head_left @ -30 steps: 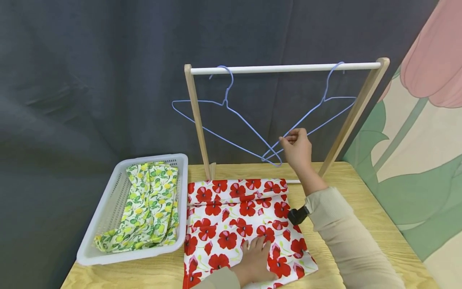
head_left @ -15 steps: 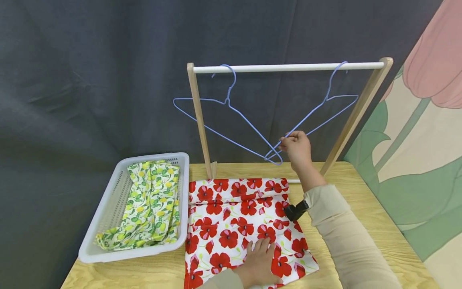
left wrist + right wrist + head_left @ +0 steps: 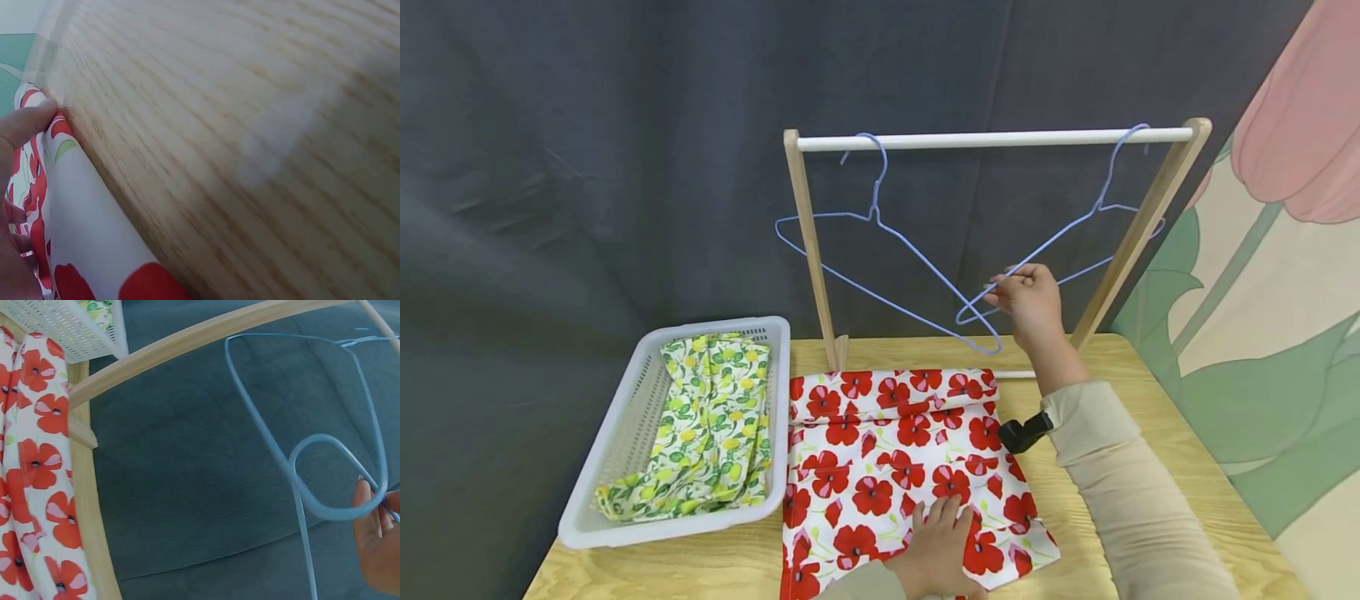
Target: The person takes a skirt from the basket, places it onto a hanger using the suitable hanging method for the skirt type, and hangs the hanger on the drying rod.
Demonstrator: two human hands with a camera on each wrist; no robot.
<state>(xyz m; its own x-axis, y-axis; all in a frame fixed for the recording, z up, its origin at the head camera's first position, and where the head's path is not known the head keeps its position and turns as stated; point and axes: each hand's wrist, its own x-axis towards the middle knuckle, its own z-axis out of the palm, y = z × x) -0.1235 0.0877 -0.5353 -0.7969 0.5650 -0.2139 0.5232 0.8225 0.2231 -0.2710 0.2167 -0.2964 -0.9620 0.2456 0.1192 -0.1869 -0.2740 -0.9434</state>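
My left hand (image 3: 934, 546) rests with spread fingers on a white cloth with red poppies (image 3: 872, 492), which lies on the table. In the left wrist view its thumb (image 3: 31, 122) touches the cloth's edge. My right hand (image 3: 1033, 304) is raised and pinches the lower left part of the right blue hanger (image 3: 1051, 239). That hanger's hook sits over the white bar near its right end. The left blue hanger (image 3: 917, 252) hangs from the same bar. Its right corner overlaps the tip of the right hanger, left of my fingers, and both loops cross in the right wrist view.
A white bar (image 3: 985, 140) runs between the wooden uprights of a small clothes rack (image 3: 811, 250). Left of the cloth stands a white plastic basket (image 3: 617, 433) with a folded lemon-print cloth (image 3: 715, 417) inside. A dark curtain (image 3: 587, 167) hangs behind the table (image 3: 700, 567).
The right hanger has slid right along the bar, and my right hand has moved slightly right with it. The left hanger has swung a little. My left hand stays on the poppy cloth.
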